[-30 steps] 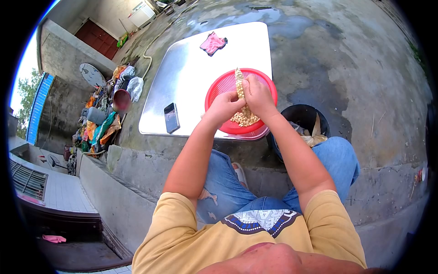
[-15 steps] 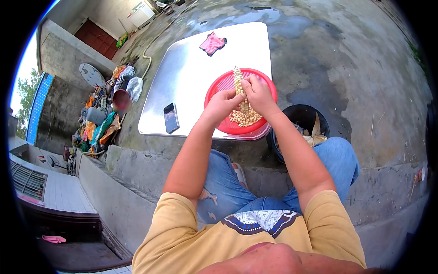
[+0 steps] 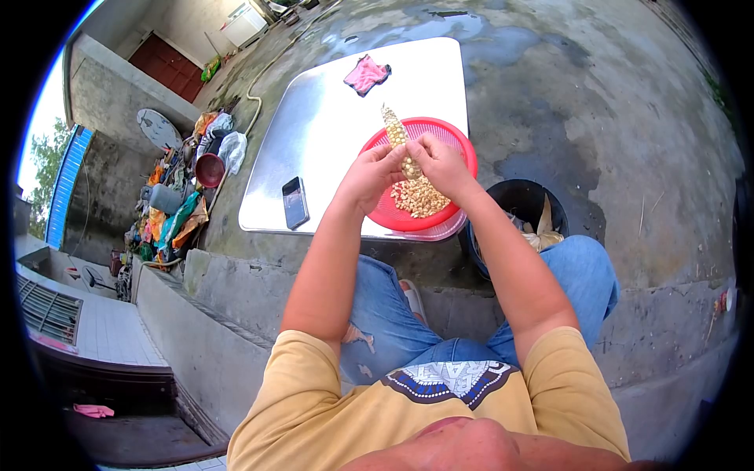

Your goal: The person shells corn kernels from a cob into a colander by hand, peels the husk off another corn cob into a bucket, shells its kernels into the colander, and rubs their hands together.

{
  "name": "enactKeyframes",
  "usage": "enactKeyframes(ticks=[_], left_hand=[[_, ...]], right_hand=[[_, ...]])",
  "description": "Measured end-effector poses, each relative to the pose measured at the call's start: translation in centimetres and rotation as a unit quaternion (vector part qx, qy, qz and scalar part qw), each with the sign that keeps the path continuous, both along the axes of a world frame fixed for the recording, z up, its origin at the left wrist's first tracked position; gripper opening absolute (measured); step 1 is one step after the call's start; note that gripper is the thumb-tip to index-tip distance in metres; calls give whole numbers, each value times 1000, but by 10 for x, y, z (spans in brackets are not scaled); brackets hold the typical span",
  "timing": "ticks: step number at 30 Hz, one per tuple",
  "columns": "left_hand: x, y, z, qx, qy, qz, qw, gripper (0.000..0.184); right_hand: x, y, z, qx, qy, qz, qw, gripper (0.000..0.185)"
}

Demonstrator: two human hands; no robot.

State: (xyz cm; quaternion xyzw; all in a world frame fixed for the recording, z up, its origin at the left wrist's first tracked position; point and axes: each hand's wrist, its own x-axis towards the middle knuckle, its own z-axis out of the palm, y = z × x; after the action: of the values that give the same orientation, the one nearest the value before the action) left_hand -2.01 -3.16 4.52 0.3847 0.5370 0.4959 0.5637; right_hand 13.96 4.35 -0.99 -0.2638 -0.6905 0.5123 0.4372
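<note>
Both my hands are on a partly stripped corn cob point(image 3: 395, 129), tilted with its thin tip pointing away from me. My left hand point(image 3: 374, 174) grips the cob from the left, low on its length. From the right, my right hand point(image 3: 440, 163) is closed with its thumb and fingers against the kernels. Beneath them stands a red plastic basket point(image 3: 462, 141), and a heap of loose corn kernels point(image 3: 422, 198) lies in it. My fingers hide part of the cob.
The basket sits on a shiny metal table point(image 3: 314, 118). A phone point(image 3: 295, 202) and a pink cloth point(image 3: 367, 74) lie on it. A black bucket point(image 3: 559, 206) holding husks stands right of the table, beside my knee. Piled clutter point(image 3: 169, 204) lines the left wall.
The cob and both hands have shifted slightly left; the cob's tip now leans further left. More of the kernel heap shows beneath my hands.
</note>
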Motion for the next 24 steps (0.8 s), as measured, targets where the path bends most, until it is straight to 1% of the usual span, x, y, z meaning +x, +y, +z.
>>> enactKeyframes(ticks=[3,8,11,16,17,20,23,24], left_hand=[[-3,1,-5,10,-13,-4,1000,37],[2,2,-12,2,30,6,1000,38],[4,1,-13,8,28,-5,1000,38],[1,2,-9,24,-12,8,1000,41],[-1,4,-10,26,-12,13,999,42],[-2,4,-8,21,2,45,999,46],[-3,3,-6,24,20,66,997,49],[-2,2,-6,27,25,70,997,50]], right_hand=[[-1,-4,4,33,-31,-30,999,36],[-7,-8,-5,101,-115,-94,984,29],[-8,-4,-18,118,-101,-107,982,24],[-6,-3,-10,77,-61,-75,992,31],[-5,-3,-6,65,-56,-67,994,33],[3,-4,5,114,-107,-65,986,38],[6,-4,9,93,-62,-41,993,39],[7,-6,14,80,-81,-30,993,39]])
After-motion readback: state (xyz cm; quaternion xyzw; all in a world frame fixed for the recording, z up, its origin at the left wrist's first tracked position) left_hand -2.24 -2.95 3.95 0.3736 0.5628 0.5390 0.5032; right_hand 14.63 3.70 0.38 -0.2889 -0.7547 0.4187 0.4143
